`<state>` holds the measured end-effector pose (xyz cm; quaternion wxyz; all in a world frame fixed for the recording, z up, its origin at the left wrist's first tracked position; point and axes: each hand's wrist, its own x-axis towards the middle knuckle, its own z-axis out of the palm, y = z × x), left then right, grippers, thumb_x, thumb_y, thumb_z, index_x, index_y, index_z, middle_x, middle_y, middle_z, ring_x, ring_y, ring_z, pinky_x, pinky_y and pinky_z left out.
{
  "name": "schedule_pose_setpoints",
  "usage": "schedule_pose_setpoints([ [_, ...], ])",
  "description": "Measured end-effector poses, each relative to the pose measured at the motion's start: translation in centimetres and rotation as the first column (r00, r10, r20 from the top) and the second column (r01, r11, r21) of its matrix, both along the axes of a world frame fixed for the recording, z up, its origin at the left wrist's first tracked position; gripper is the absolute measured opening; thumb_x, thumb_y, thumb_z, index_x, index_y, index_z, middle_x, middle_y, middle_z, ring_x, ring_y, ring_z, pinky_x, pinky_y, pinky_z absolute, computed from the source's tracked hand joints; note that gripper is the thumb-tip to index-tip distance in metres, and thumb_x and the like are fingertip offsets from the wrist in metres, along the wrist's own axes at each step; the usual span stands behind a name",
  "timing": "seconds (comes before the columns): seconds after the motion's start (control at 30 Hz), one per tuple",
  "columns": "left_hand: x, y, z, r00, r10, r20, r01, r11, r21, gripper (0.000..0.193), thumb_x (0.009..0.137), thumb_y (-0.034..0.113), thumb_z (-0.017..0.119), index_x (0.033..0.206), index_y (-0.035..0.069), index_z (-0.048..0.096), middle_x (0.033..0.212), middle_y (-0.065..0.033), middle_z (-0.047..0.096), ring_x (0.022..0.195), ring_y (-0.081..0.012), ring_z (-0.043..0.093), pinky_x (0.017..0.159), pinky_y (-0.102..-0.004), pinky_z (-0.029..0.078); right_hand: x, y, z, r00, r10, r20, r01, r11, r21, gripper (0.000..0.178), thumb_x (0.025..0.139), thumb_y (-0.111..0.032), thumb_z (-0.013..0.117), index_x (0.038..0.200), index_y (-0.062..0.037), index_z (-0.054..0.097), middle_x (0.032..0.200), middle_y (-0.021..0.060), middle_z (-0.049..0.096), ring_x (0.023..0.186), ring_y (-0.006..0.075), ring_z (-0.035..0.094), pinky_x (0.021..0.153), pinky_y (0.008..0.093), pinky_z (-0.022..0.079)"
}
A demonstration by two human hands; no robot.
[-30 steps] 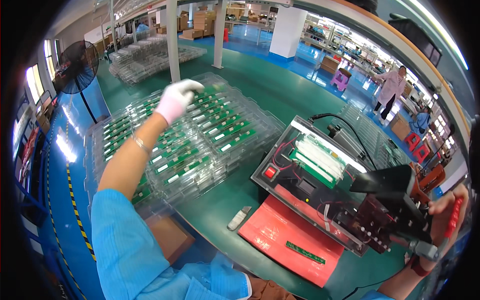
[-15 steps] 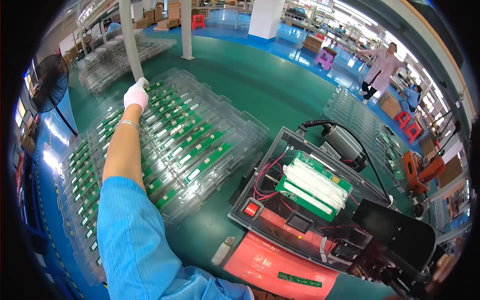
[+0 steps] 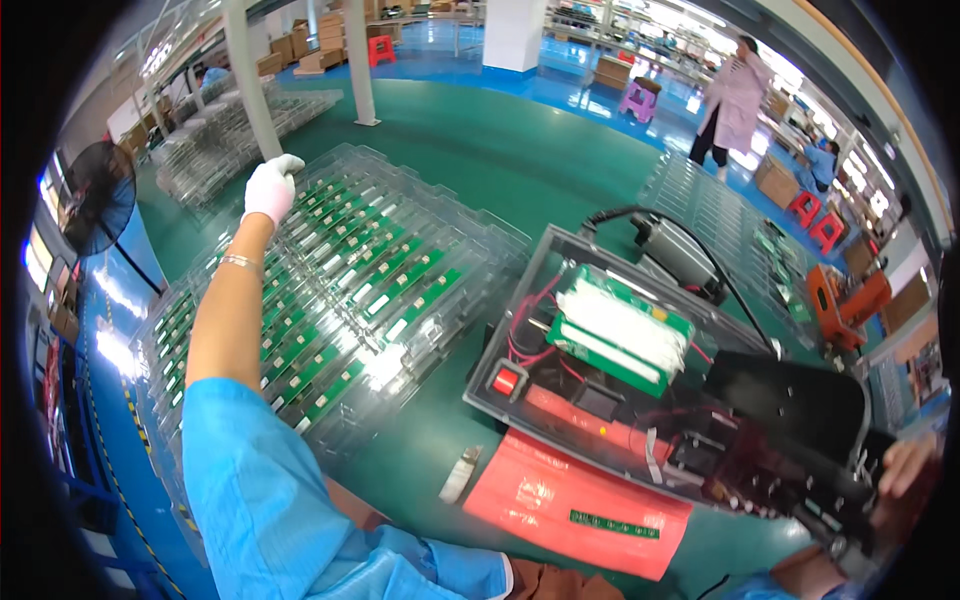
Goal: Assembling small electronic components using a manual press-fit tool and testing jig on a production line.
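Observation:
My left hand (image 3: 270, 190), in a white glove, is stretched far out to the back left corner of a spread of clear plastic trays (image 3: 455, 235) that hold rows of green circuit boards (image 3: 410, 280). Its fingers curl down onto the tray edge; whether they hold anything is hidden. My right hand (image 3: 905, 470), bare, grips the black handle arm (image 3: 790, 400) of a bench fixture at the lower right. Under the fixture's clear cover (image 3: 560, 290) lies a green and white battery pack (image 3: 620, 335) with red wires and a red switch (image 3: 506, 381).
A red bag (image 3: 575, 505) and a small silver piece (image 3: 460, 473) lie on the green table in front of the fixture. More clear trays are stacked at the back left (image 3: 230, 130) and right (image 3: 720, 215). A fan (image 3: 100, 195) stands left. A person in pink (image 3: 735, 100) walks behind.
My left arm has reached farther out and to the left, from above the middle of the trays to their far corner. My view has tilted down and right hand has slid toward the frame's edge.

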<state>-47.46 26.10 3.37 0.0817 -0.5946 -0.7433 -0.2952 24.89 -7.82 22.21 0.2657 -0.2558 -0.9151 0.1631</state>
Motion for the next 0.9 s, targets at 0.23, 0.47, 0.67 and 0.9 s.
schedule_pose_setpoints([
  [0.23, 16.9, -12.0, 6.2, 0.732, -0.679, -0.054, 0.676, 0.716, 0.175, 0.026, 0.079, 0.001, 0.051, 0.098, 0.005, 0.068, 0.097, -0.0081, 0.067, 0.088, -0.0253, 0.062, 0.082, -0.0331, 0.049, -5.2, 3.2, -0.4, 0.868, -0.172, -0.466, 0.13, 0.984, -0.121, 0.039, 0.1, -0.036, 0.035, 0.105, -0.0017, 0.054, 0.075, 0.0125, 0.059, 0.069, 0.0244, 0.061, 0.077, 0.035, 0.049],
  [0.47, 32.0, -27.2, 3.3, -0.065, -0.962, -0.266, 0.921, 0.045, -0.388, 0.026, 0.076, 0.019, 0.058, 0.098, 0.007, 0.062, 0.082, -0.0088, 0.061, 0.075, -0.0283, 0.057, 0.07, -0.0355, 0.045, -7.8, 3.2, -3.5, 0.609, -0.183, -0.772, 0.224, 0.973, -0.054, 0.037, 0.1, -0.037, 0.038, 0.112, -0.0031, 0.048, 0.075, 0.0183, 0.062, 0.062, 0.0296, 0.063, 0.067, 0.0384, 0.056],
  [0.67, 38.7, -30.7, -6.4, 0.09, -0.982, -0.163, 0.983, 0.114, -0.144, 0.033, 0.079, 0.014, 0.062, 0.111, 0.006, 0.059, 0.109, -0.0098, 0.06, 0.098, -0.0265, 0.058, 0.084, -0.035, 0.046, -9.7, 1.3, -2.8, 0.715, -0.196, -0.671, 0.317, 0.946, 0.062, 0.033, 0.102, -0.032, 0.034, 0.103, -0.0027, 0.048, 0.073, 0.0189, 0.065, 0.063, 0.0247, 0.065, 0.062, 0.03, 0.052],
  [0.9, 40.2, -30.6, -8.8, 0.083, -0.991, 0.105, 0.994, 0.091, 0.069, 0.027, 0.076, 0.004, 0.062, 0.103, 0.004, 0.064, 0.105, -0.0094, 0.064, 0.088, -0.0289, 0.061, 0.077, -0.0354, 0.049, -9.3, 0.8, -1.7, 0.65, -0.249, -0.718, 0.151, 0.968, -0.199, 0.026, 0.103, -0.027, 0.036, 0.104, -0.0039, 0.049, 0.074, 0.0124, 0.065, 0.068, 0.0172, 0.063, 0.067, 0.0243, 0.048],
])
